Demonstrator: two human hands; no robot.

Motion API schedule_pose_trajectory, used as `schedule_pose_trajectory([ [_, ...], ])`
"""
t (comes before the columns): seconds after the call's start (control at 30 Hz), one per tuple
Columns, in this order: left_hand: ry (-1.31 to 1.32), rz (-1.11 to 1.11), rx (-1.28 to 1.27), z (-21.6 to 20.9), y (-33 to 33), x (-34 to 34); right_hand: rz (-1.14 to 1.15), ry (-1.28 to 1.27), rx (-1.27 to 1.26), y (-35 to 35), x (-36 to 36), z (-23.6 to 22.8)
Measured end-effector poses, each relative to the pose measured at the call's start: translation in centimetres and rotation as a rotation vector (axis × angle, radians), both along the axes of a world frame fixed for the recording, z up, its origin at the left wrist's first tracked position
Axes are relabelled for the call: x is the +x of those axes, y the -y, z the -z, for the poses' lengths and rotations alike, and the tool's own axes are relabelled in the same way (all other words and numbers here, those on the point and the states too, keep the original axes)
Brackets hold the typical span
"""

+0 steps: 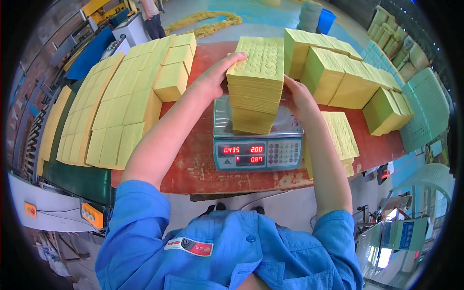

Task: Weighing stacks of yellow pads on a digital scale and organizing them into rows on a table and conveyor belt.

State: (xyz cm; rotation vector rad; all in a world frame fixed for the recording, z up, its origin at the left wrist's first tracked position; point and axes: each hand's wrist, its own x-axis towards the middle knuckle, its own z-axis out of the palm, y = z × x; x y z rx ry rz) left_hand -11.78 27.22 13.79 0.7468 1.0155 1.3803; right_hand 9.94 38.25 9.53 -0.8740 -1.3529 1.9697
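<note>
A tall stack of yellow embossed paper (255,92) stands upright on the metal pan of a digital scale (259,154) with lit red figures. My left hand (218,75) grips the stack's left side, its thumb on the top edge. From the right, my right hand (299,96) holds the other side, with part of its fingers hidden behind the paper. Just right of the scale, partly under my right forearm, sits a lower pile of the same yellow paper (340,137).
The scale rests on a red worn table (208,179). Rows of yellow paper blocks (130,101) fill the left side on a green belt (79,179). More yellow stacks (338,72) line the right, beside a green perforated chair back (425,111). A person (152,19) stands far left.
</note>
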Motion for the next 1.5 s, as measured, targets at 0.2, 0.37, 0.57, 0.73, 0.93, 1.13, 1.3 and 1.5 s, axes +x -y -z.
schedule_pose_trajectory([
  [0.2, -0.086, -0.032, -0.039, 0.7, -0.8, -0.4, 0.007, 0.010, 0.044, 0.0, -0.2, 0.4],
  [0.37, -0.135, -0.063, -0.077, 0.6, -0.8, -0.2, 0.000, 0.046, 0.086, 0.0, -0.2, 0.7],
  [0.57, -0.232, -0.108, -0.103, 0.4, -0.2, 0.5, 0.029, 0.030, 0.085, 0.2, -0.2, 1.3],
  [0.73, -0.379, -0.159, -0.110, 1.4, -0.3, -0.1, 0.101, 0.155, 0.243, 0.7, -0.4, 1.6],
  [0.93, -0.155, -0.206, 0.140, 6.9, -0.7, -0.9, 0.305, 0.040, 0.305, 0.6, -0.5, 5.6],
  [1.13, 0.259, -0.320, 0.360, 12.4, -1.8, 3.3, 0.178, -0.177, 0.097, 1.9, -4.2, 6.1],
  [1.3, 0.215, -0.374, 0.239, 10.0, -2.1, 5.7, 0.150, -0.294, 0.127, -1.7, -2.7, 7.7],
  [1.5, 0.060, -0.747, 0.097, 10.9, 7.1, 2.8, 0.303, -0.205, 0.220, 7.3, 5.2, 6.5],
])
